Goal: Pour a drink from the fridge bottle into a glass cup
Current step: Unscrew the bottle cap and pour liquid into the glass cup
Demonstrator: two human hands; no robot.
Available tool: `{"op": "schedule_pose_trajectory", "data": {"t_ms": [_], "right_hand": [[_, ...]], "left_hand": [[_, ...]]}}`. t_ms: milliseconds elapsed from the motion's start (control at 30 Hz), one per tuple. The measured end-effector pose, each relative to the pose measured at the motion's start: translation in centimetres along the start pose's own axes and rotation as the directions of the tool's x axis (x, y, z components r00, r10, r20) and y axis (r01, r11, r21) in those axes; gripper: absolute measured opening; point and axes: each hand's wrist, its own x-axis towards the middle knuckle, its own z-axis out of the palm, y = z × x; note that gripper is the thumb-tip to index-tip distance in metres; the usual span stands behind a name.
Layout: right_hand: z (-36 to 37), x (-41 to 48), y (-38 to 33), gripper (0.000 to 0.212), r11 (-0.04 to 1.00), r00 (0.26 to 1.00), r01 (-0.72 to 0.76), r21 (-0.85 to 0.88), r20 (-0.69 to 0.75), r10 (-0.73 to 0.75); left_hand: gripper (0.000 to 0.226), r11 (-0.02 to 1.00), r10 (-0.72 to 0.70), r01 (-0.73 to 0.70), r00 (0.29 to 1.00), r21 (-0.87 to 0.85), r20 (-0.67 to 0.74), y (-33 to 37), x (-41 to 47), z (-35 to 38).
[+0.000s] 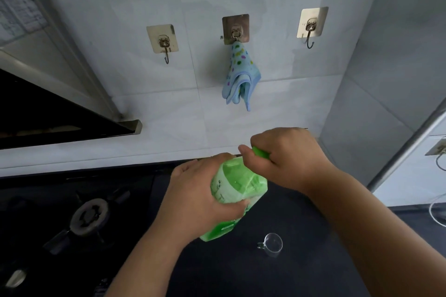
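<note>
Up front, left hand (193, 198) grips green bottle (237, 190) — right hand (287, 159) pinches its cap (260, 152).

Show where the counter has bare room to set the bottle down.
Bare counter lies between the green bottle, the glass cup and the right forearm; another patch runs below the cup, between both forearms. Left is crowded by the stove burner; a white cable borders the far right.
</note>
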Motion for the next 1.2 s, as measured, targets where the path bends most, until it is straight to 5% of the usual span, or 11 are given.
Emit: {"op": "schedule_pose_trajectory", "data": {"t_ms": [167, 233, 300, 400, 533, 600, 733, 800, 933, 1000, 1200], "right_hand": [[-0.8, 1.0, -2.4, 0.072, 0.889, 0.893, -0.407, -0.210, 0.115, 0.435], [-1.0, 1.0, -2.5, 0.072, 0.930, 0.939, -0.326, -0.170, 0.052, 0.339], [-1.1, 0.6, -2.1, 0.064, 0.994, 0.997, -0.055, -0.098, -0.053, 0.050], [-0.7, 0.2, -1.3, 0.056, 0.995, 0.991, 0.103, 0.010, -0.092, -0.101], [-1.3, 0.7, -2.5, 0.064, 0.933, 0.930, -0.338, -0.120, 0.110, 0.351], [-1.2, 0.8, -2.9, 0.065, 0.907, 0.907, -0.364, -0.211, 0.140, 0.397], [-1.1, 0.4, -2.3, 0.059, 0.998, 1.000, 0.014, -0.066, -0.013, -0.015], [-0.5, 0.1, -1.6, 0.056, 0.991, 0.991, 0.132, -0.006, -0.023, -0.132], [-0.6, 0.3, -2.9, 0.058, 0.946, 0.946, -0.319, -0.058, 0.041, 0.322], [-0.2, 0.4, -2.8, 0.061, 0.898, 0.897, -0.410, -0.158, 0.110, 0.428], [0.0, 0.1, -1.2, 0.054, 0.996, 0.997, 0.046, 0.081, -0.059, -0.041]], "left_hand": [[0.075, 0.981, -0.004, 0.035, 0.987, 0.189, -0.162, 0.9, 0.1, 1.0], [0.074, 0.998, -0.057, 0.057, 0.996, -0.004, -0.066, 0.1, 0.0, -0.1], [0.079, 0.976, -0.048, 0.067, 0.994, -0.208, 0.099, -0.6, -0.2, -1.5], [0.080, 0.994, -0.013, 0.024, 0.994, -0.103, 0.105, -0.4, -0.3, -2.5], [0.079, 0.967, 0.017, -0.003, 0.998, 0.255, -0.053, 0.7, 0.0, -1.3], [0.081, 0.963, 0.029, -0.012, 0.998, 0.270, -0.060, 0.2, 0.0, -0.9], [0.082, 0.997, -0.005, 0.012, 0.995, -0.072, 0.098, -1.1, -0.2, -2.3], [0.079, 0.997, 0.016, -0.004, 0.989, -0.081, 0.148, -1.0, -0.2, -2.7], [0.077, 0.977, -0.004, 0.011, 1.000, 0.213, -0.031, 0.3, -0.1, -1.1], [0.077, 0.953, 0.018, 0.003, 0.998, 0.302, -0.067, 0.6, -0.1, -0.3], [0.081, 0.988, 0.007, -0.007, 1.000, 0.153, 0.005, 0.3, -0.2, -1.9]]}}
